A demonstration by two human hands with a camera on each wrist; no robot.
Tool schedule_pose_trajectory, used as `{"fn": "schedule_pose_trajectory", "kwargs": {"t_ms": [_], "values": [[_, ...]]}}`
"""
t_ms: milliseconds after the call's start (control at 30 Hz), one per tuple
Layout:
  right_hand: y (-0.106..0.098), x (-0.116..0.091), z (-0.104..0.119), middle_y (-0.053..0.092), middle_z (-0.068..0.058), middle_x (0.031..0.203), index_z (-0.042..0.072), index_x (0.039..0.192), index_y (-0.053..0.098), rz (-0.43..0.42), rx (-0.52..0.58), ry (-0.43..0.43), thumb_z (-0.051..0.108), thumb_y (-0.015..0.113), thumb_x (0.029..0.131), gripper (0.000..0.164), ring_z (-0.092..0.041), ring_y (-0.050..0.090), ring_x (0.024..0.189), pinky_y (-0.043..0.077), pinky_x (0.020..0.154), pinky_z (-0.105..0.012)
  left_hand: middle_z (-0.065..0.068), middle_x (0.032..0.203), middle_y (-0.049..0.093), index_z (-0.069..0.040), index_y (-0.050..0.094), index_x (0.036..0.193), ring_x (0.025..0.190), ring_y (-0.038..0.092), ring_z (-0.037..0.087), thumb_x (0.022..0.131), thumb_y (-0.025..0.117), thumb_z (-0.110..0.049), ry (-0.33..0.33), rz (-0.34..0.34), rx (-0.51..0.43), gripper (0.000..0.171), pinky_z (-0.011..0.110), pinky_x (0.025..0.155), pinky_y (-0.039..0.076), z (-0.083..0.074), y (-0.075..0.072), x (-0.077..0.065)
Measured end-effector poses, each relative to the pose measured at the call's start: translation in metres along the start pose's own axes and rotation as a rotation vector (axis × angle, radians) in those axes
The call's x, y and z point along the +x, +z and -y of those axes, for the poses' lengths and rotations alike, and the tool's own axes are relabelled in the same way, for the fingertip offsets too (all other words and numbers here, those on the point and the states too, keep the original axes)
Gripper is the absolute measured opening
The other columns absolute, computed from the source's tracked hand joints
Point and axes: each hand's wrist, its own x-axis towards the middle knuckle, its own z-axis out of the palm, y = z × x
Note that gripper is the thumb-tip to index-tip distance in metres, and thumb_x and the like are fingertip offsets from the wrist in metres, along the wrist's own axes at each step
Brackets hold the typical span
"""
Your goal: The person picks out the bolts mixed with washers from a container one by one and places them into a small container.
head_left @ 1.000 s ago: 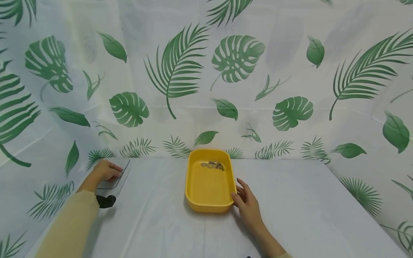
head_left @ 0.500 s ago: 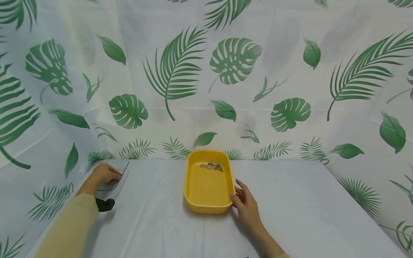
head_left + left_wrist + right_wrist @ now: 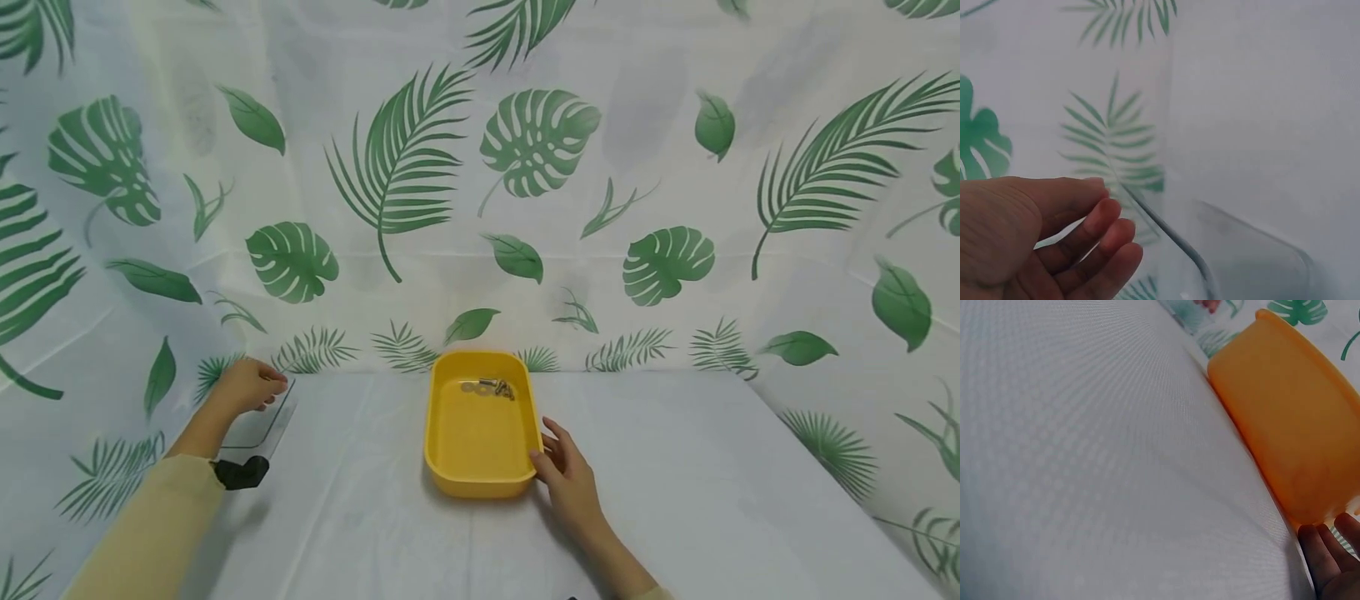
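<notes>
Over a clear plastic box point(image 3: 279, 429) with a dark line round its rim, my left hand point(image 3: 251, 385) hovers at the far left. In the left wrist view the thumb and index tips of that hand point(image 3: 1079, 231) come together beside the box's dark rim line point(image 3: 1175, 237); I cannot tell whether something small is between them. My right hand point(image 3: 573, 483) holds the near right corner of a yellow tray point(image 3: 480, 487), thumb at the rim, fingers against the outer wall point(image 3: 1285, 419). Metal screws point(image 3: 504, 389) and washers point(image 3: 476, 388) lie at the tray's far end.
A white cloth point(image 3: 360, 517) covers the table. Behind it hangs a white curtain with green leaf prints point(image 3: 540, 142), which also closes off both sides. A black wrist mount point(image 3: 242, 472) hangs under my left wrist, near the box's front edge.
My left hand has risen from inside the clear box to above its far part. The right hand stays at the tray. The head view has shifted slightly.
</notes>
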Motion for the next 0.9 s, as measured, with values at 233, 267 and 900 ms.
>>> {"fn": "schedule_pose_trajectory", "kwargs": {"t_ms": [233,267,900], "values": [[0.000,-0.002,0.000,0.059,-0.022,0.142,0.014,0.153,0.041,-0.007,-0.015,0.002,0.018,0.057,0.102,0.054,-0.036,0.064,0.124,0.061,0.086,-0.030,0.026,0.111,0.071,0.007,0.068,0.119,0.090,0.071,0.031,0.100,0.059,-0.019,0.155,-0.053,0.024,0.033,0.033,0.068,0.059,-0.053,0.007,-0.013],[0.000,-0.002,0.000,0.059,-0.022,0.142,0.014,0.153,0.041,-0.008,-0.014,0.006,0.018,0.057,0.102,0.054,-0.036,0.064,0.124,0.061,0.086,-0.030,0.026,0.111,0.071,0.006,0.068,0.120,0.091,0.071,0.032,0.100,0.059,-0.019,0.168,-0.049,0.017,0.033,0.032,0.069,0.059,-0.061,0.009,-0.014],[-0.001,-0.002,0.003,0.058,-0.020,0.144,0.016,0.152,0.043,0.010,0.040,-0.017,0.021,0.058,0.103,0.051,-0.033,0.065,0.124,0.061,0.088,-0.029,0.015,0.108,0.074,-0.002,0.072,0.118,0.088,0.071,0.025,0.097,0.067,-0.019,0.295,0.065,-0.136,0.027,0.029,0.071,0.062,-0.193,0.089,-0.010]]}}
